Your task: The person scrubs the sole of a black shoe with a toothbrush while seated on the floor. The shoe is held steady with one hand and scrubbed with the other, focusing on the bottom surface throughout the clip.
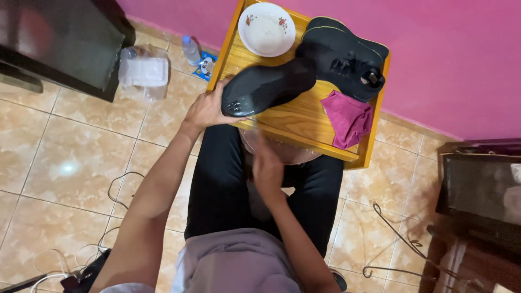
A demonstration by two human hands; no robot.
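Note:
My left hand [208, 110] grips the toe end of a black shoe [268, 87] that lies sole up on a low wooden table [304, 122]. A second black shoe [347, 57] lies behind it on the table. My right hand [267, 165] is blurred below the table's front edge, over a clear plastic bowl [282, 154] resting between my knees; whether it holds anything is unclear. A magenta cloth [349, 118] drapes over the table's right front. A white bowl with flower prints [267, 29] sits at the table's far left.
A pink wall [450, 54] runs behind the table. A clear plastic container [143, 72] and a water bottle [190, 50] stand on the tiled floor at left. Dark furniture [59, 38] is at upper left, cables [116, 190] cross the floor, and a dark cabinet [480, 190] stands at right.

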